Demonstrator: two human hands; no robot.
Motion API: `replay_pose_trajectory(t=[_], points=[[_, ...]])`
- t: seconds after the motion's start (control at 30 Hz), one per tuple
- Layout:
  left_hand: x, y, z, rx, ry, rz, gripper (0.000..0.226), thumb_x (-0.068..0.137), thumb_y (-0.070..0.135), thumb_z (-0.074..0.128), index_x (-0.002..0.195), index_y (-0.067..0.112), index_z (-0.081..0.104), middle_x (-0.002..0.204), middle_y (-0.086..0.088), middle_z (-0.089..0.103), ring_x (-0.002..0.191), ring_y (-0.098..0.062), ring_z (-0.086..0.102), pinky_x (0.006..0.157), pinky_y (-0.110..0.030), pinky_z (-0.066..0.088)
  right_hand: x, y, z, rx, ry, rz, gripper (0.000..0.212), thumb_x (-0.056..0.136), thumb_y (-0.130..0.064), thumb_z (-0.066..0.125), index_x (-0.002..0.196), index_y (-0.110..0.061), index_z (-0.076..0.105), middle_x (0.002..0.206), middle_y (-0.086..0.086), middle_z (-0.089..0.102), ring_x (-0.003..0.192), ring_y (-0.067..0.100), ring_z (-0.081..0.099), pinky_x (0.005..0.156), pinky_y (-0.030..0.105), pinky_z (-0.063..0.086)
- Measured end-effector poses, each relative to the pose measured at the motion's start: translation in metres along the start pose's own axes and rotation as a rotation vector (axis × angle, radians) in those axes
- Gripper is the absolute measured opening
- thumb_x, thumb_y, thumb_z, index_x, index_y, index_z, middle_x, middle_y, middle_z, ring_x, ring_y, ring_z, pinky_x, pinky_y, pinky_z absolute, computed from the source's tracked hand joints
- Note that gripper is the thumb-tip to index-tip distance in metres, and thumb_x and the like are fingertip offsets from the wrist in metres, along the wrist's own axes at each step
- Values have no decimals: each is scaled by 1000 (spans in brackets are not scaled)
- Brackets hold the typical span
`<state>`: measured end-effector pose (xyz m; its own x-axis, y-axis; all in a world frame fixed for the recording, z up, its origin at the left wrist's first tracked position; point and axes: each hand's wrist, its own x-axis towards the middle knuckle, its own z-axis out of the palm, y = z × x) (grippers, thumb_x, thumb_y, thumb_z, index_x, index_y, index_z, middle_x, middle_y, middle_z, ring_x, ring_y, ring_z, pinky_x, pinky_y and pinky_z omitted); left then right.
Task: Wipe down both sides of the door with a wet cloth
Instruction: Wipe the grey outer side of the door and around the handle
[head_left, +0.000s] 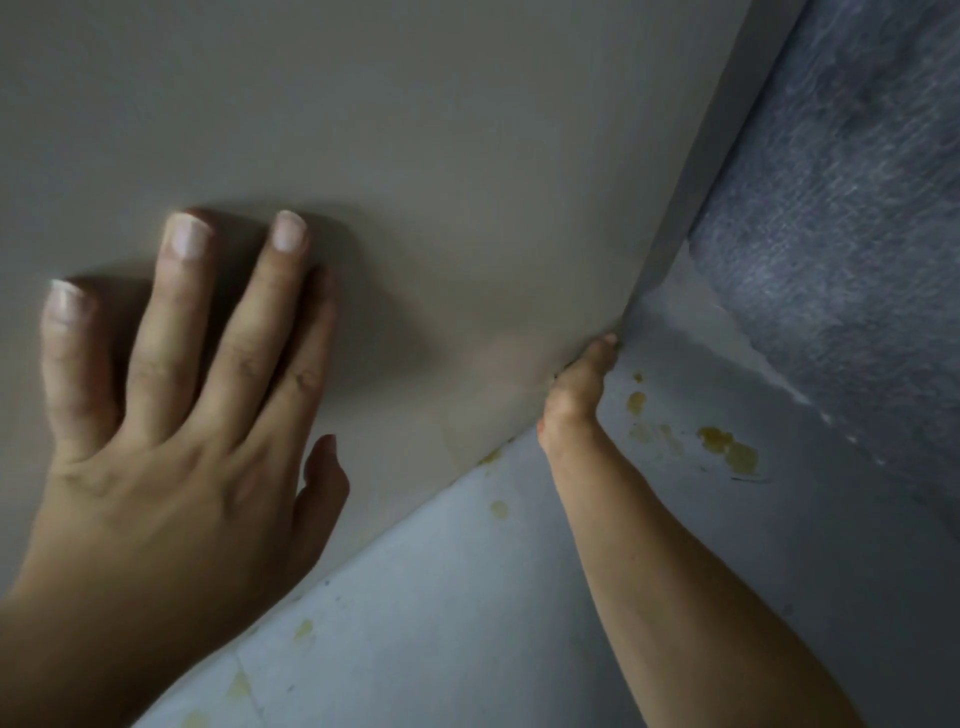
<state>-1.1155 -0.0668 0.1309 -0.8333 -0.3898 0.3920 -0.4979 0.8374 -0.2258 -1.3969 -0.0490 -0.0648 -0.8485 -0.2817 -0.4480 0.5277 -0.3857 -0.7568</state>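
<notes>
- The door (467, 130) fills the upper left of the view as a plain beige panel. Its narrow grey edge (727, 130) runs from the top right down to the bottom corner, near the middle of the view.
- The left hand (171, 415) lies flat on the near face of the door, with the fingers straight and spread. It holds nothing.
- The right hand (576, 395) reaches to the bottom corner of the door. Only the thumb side shows, because the fingers go behind the panel. I cannot tell whether they are curled or grasp anything.
- No cloth is visible. If there is one, it is probably on the hidden far face, under the right hand.
- The right hand is the nearer one to that far face, and the door edge lies just above it. In my judgement, the coming stroke goes along this edge.
- Below the door is a pale floor (467, 597) with yellow stains (727, 452), and a dark blue textured surface (857, 208) lies at the right.
</notes>
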Motion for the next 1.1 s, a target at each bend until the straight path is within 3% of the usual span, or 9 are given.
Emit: replay_pose_trajectory(t=[0.27,0.37,0.5,0.57,0.67,0.73,0.87,0.93,1.1], points=[[-1,-2,-2,5,10,21,81,93,35,39,165,11,11,175,-9,2,157,-46,13,113,-79,22,-39,41,-7,26,27,146,51,112,-34,29,153,-6,38,154,15,47,139,31,48,121,45,34],[-1,-3,0,9,15,26,81,93,36,38,165,11,11,175,-8,1,158,-46,12,113,-79,23,-29,6,11,-12,20,-64,57,111,-40,29,156,-6,29,163,16,32,147,31,38,124,47,28],[-1,-3,2,-16,8,17,81,93,36,37,166,11,10,175,-7,0,158,-45,12,113,-79,23,-66,-6,21,-216,-136,-302,97,89,-70,30,163,-16,-2,171,-3,-4,157,9,5,127,28,7],[-2,-2,0,-15,15,29,80,94,34,36,165,10,11,175,-8,1,158,-45,13,113,-79,23,-72,13,12,-290,-117,-328,81,103,-57,29,162,-12,-4,170,-2,-9,156,6,-1,124,20,2],[-1,-3,-6,19,-3,65,78,95,33,34,165,8,9,175,-9,0,158,-44,10,114,-78,24,-61,25,6,-213,67,-77,60,112,-28,30,161,-1,7,171,12,3,156,20,16,127,31,11],[-3,-3,-9,57,-1,79,79,95,32,37,164,5,11,175,-11,2,159,-42,3,114,-77,25,-65,25,8,-260,65,-24,60,112,-29,31,160,1,9,170,14,5,156,21,17,127,35,12],[-7,-2,-10,85,46,79,81,93,33,41,163,3,17,174,-10,5,161,-35,-3,112,-77,27,-131,40,15,-495,-219,-513,81,104,-52,27,159,-3,-7,164,-5,-17,156,9,-12,126,26,-4],[-10,-5,-9,67,48,88,81,93,33,40,164,3,15,174,-11,5,161,-36,0,114,-76,27,-139,52,10,-597,-271,-645,78,106,-46,29,158,-1,-7,165,0,-17,157,12,-13,126,27,-4],[-20,-13,-10,111,66,129,83,89,32,41,163,3,18,174,-11,8,161,-35,5,124,-68,13,-107,56,-5,-524,-87,-88,63,112,-25,29,158,2,-5,169,14,-13,158,21,-6,127,30,-3]])
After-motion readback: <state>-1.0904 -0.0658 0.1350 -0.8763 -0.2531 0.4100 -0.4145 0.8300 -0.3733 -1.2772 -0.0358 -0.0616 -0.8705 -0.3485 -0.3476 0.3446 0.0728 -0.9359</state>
